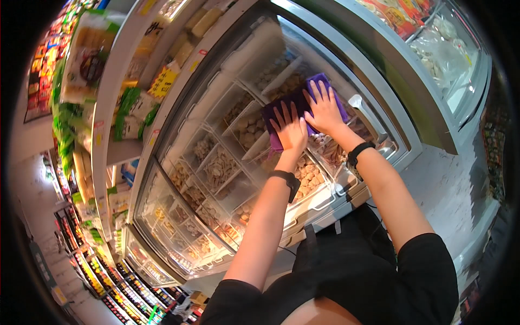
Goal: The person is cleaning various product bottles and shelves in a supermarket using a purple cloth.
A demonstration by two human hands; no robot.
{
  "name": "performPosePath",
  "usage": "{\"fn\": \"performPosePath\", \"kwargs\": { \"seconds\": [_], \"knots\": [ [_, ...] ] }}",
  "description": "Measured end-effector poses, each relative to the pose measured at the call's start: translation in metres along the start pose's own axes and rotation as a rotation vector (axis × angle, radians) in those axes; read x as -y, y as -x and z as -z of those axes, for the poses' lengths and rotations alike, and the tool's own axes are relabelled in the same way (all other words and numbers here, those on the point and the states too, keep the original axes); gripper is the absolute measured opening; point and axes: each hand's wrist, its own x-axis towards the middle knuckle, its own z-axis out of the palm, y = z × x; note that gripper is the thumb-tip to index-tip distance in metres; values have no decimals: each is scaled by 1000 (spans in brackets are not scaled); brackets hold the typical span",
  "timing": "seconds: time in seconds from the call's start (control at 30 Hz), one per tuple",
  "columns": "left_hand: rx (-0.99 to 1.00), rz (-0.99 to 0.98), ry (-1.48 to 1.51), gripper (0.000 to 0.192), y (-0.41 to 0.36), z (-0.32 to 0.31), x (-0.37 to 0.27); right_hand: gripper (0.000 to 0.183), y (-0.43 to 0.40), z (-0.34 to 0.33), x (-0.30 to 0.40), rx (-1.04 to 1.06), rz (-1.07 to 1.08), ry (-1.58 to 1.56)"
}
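Note:
Both of my hands lie flat on a purple cloth (297,97), which is spread on the glass lid (239,162) of a chest freezer. My left hand (290,130) presses the cloth's lower left part, fingers apart. To its right, my right hand (323,107) rests on the other part with its fingers slightly spread. Neither hand is closed around the cloth. Under the partly fogged glass are wire-divided compartments of loose frozen food, some holding pale round pieces (308,176). A light plastic handle (367,118) sits on the lid right of my right hand.
Shelves with packaged goods (132,113) run along the freezer's left side. Another glass-topped freezer (443,53) with bagged food stands at the upper right. A further freezer (150,260) is at the lower left, near lit shelves of products (118,284). White wire rails (329,195) edge the near compartments.

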Motion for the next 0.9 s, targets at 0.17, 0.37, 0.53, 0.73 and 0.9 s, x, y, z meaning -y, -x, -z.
{"fn": "performPosePath", "kwargs": {
  "seconds": [0.17,0.37,0.53,0.73,0.9],
  "knots": [
    [-65,-36,-117,58,-62,-5,9,63,-54,-4,-17,-10,21,-57],
    [-142,-2,-103,57,-140,-3,17,62,-136,-29,-46,-85,156,167],
    [-167,36,-71,56,-168,-5,24,62,-185,-32,-51,39,237,240],
    [-245,-19,-71,56,-176,-3,21,59,-197,-29,-55,-63,268,247],
    [-115,-11,-50,57,-144,-3,25,61,-163,-39,-46,52,242,224]
  ]
}}
